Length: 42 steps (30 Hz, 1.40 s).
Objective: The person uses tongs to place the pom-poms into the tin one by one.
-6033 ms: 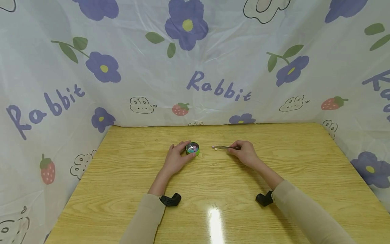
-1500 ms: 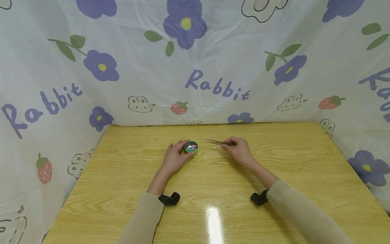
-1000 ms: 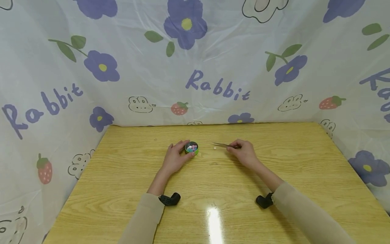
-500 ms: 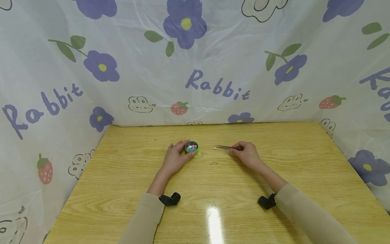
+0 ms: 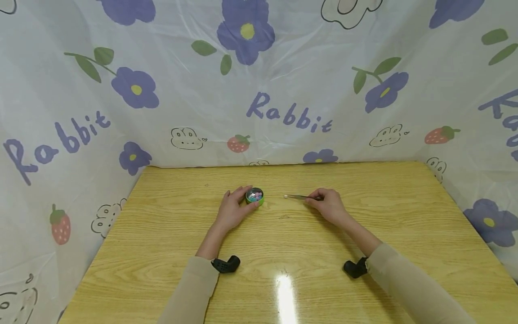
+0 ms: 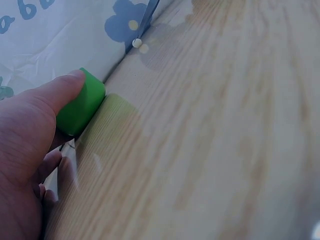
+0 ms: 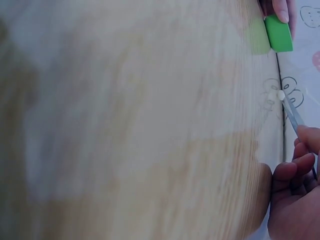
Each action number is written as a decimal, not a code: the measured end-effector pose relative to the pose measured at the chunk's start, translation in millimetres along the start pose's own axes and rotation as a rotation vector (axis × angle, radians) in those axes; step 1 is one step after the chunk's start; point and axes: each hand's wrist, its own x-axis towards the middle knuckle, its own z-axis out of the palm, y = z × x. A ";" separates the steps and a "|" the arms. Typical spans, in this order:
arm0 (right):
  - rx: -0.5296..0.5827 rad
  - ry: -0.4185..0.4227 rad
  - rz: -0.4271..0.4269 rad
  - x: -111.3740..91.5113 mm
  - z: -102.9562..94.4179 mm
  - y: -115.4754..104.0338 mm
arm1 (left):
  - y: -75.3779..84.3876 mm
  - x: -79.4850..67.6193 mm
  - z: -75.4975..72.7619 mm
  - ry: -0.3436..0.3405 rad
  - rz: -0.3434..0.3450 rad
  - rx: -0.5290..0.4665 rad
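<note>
My left hand [image 5: 234, 209] grips a small round green tin [image 5: 255, 203] on the table, thumb at its near side and fingers around the far side. Pink and blue beads [image 5: 257, 196] lie inside the tin. To its right, my right hand [image 5: 329, 206] pinches a pair of metal tweezers [image 5: 300, 197] between thumb and fingers. The tweezer tips are together at a single white bead [image 7: 281, 95], low over the tabletop. In the left wrist view the bead [image 6: 137, 43] shows right at the tips, with its reflection just below.
The wood-grain table [image 5: 259, 243] is glossy, with a bright glare spot toward the front. A white cloth [image 5: 210, 90] printed with flowers and rabbits hangs behind and at both sides. Black camera mounts [image 5: 355, 268] sit on both wrists.
A pink bead at the tweezer tips 6 s ago is gone from there. The tweezers have since moved back right and down, and their spread tips have come together on the white bead.
</note>
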 end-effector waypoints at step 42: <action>0.057 -0.024 -0.018 1.5 -4.3 -8.6 | 1.2 -0.1 -0.6 0.003 -0.012 0.003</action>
